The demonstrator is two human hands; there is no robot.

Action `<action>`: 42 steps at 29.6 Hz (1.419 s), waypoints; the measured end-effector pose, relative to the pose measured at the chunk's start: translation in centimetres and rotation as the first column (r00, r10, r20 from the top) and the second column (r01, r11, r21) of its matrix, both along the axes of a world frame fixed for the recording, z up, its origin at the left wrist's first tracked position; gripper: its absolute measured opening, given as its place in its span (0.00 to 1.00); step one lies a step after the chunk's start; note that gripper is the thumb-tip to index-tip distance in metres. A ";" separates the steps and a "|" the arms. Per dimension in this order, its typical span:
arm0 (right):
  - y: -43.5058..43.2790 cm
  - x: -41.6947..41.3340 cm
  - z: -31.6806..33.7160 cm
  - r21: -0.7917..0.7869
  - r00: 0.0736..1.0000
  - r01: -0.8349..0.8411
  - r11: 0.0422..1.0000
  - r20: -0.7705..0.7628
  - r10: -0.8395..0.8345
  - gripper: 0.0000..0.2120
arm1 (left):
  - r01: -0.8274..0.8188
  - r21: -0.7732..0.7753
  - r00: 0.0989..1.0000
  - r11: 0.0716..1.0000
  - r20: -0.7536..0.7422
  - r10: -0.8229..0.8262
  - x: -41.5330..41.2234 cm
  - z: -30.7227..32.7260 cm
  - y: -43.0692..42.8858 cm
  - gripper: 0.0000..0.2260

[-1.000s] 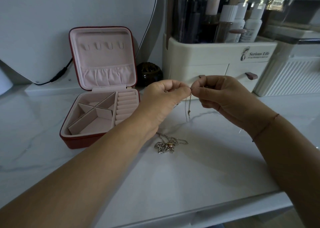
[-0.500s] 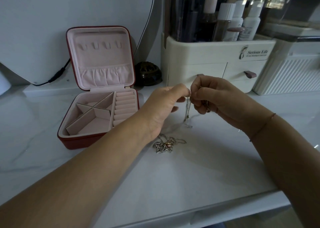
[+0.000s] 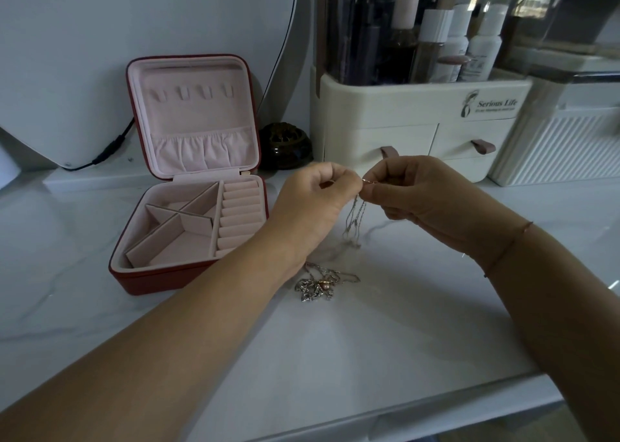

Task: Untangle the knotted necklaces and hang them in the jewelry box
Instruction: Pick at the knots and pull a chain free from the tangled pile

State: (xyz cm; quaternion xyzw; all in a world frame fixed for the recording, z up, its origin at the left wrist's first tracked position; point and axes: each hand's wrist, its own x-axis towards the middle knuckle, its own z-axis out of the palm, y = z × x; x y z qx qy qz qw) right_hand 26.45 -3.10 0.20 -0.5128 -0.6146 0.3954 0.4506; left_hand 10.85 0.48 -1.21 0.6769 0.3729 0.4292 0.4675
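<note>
Your left hand [image 3: 315, 203] and right hand [image 3: 416, 196] meet above the table [image 3: 369, 341], both pinching what looks like the clasp end of a thin chain [image 3: 356, 217] dangling between them, while the knotted necklaces [image 3: 317, 285] lie near the open jewelry box [image 3: 151, 280].

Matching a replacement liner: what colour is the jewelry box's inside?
Pale pink; the jewelry box is red outside. Head view shows it best.

"Serious Life" on cream organizer [image 3: 402, 106]
</note>
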 end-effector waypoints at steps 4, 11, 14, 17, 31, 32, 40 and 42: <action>-0.1 -0.2 0.1 0.002 1.000 0.010 1.000 -0.013 -0.010 0.20 | 0.074 -0.018 0.997 0.997 -0.009 -0.075 0.1 0.2 -0.1 0.16; 0.5 0.5 -0.5 0.015 0.976 0.168 0.986 0.139 -0.168 0.05 | 0.165 -0.061 0.986 0.984 -0.012 -0.166 0.0 0.3 -0.5 0.15; 0.8 0.7 -1.0 0.080 0.905 0.265 0.961 0.324 -0.276 0.04 | 0.099 -0.082 0.994 0.992 0.054 -0.095 -0.2 0.4 0.1 0.12; 1.0 0.8 -1.3 0.083 0.877 0.310 0.947 0.359 -0.319 0.04 | 0.089 -0.192 0.971 0.977 0.236 -0.042 -0.5 0.8 0.8 0.16; 0.8 1.5 -0.3 -0.041 0.956 0.216 0.976 -0.196 -0.219 0.06 | 0.052 -0.330 0.959 0.943 0.279 0.045 -1.0 1.1 1.2 0.12; 0.8 1.5 -0.2 -0.020 0.951 0.197 0.980 -0.240 -0.196 0.06 | 0.040 -0.326 0.966 0.945 0.256 0.047 -0.9 1.1 1.2 0.12; 0.5 1.9 0.7 0.090 0.836 0.216 0.972 -0.532 -0.136 0.03 | -0.026 -0.298 0.990 0.954 0.123 0.065 -0.9 0.6 1.3 0.14; 0.7 2.2 0.6 0.071 0.809 0.256 0.964 -0.561 -0.174 0.03 | -0.029 -0.306 0.988 0.952 0.134 0.074 -0.9 0.6 1.2 0.15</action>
